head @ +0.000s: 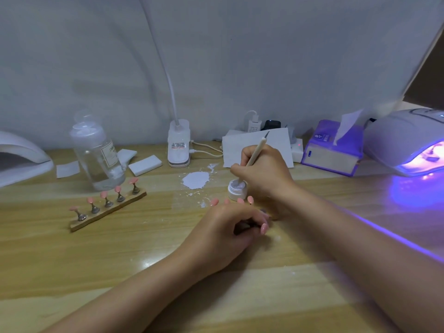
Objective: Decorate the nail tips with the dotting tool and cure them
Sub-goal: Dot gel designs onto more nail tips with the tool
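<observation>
Right hand gripping dotting tool, tip in small white jar mid-table. Left hand curled around holder of pink nail tips, just beside jar. Wooden table bare along near edge; lit curing lamp far right, second nail-tip stand left.

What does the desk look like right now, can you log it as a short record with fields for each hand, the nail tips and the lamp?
right hand: holds dotting tool, its lower end in the small white jar
left hand: rests on table, holding a stand of pink tips
wooden stand: five pink nail tips, left of the hands
curing lamp: far right, glowing purple
white spill: behind the jar
</observation>
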Tool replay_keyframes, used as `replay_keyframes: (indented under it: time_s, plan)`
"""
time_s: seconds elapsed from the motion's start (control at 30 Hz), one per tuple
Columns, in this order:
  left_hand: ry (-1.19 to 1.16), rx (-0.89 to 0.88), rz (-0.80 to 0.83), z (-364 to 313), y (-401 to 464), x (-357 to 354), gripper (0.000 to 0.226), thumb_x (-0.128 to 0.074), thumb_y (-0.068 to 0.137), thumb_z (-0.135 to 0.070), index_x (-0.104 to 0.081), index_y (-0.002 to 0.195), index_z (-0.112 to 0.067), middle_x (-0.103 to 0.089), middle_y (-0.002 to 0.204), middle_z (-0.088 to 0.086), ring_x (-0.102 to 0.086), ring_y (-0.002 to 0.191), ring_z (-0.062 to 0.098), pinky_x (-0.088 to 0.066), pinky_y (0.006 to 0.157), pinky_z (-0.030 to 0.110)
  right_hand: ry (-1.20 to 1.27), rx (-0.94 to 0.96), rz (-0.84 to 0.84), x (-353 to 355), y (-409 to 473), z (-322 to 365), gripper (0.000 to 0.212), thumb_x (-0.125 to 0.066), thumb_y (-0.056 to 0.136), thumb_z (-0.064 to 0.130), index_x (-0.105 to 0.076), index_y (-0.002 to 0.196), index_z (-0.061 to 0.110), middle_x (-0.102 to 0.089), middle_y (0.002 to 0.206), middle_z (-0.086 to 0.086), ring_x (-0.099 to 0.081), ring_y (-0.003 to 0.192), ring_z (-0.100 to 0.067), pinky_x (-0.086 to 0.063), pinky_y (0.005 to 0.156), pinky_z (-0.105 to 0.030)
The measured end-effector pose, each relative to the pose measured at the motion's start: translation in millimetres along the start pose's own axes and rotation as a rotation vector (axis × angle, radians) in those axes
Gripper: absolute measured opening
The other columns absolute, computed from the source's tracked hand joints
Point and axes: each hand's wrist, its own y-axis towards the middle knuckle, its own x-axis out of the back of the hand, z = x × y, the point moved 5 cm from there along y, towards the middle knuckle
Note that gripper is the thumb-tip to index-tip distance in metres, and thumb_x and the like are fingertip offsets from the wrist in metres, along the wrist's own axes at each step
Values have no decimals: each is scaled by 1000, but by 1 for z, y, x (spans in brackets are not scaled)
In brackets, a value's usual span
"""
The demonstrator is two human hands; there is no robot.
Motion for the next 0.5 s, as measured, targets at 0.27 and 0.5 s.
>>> replay_keyframes:
  time_s: [0.27,0.5]
  plan:
    - [-18,11,8,2,0,0,18,-64,83,-12,-63,73,-27,-60,89,-33,-49,101,-15,-11,75,5,7,8,-7,1,-3,0,35,-64,70,16,-40,45,18,-45,47,6,-41,49,-10,-31,49,-25]
    - [-48,-12,-84,-1,-4,4,17,-67,82,-13,-64,72,-27,-67,85,-16,-51,95,-15,5,88,-8,118,29,-115,14,-15,0,41,-68,75,24,-40,46,20,-46,43,9,-43,49,-7,-34,52,-27]
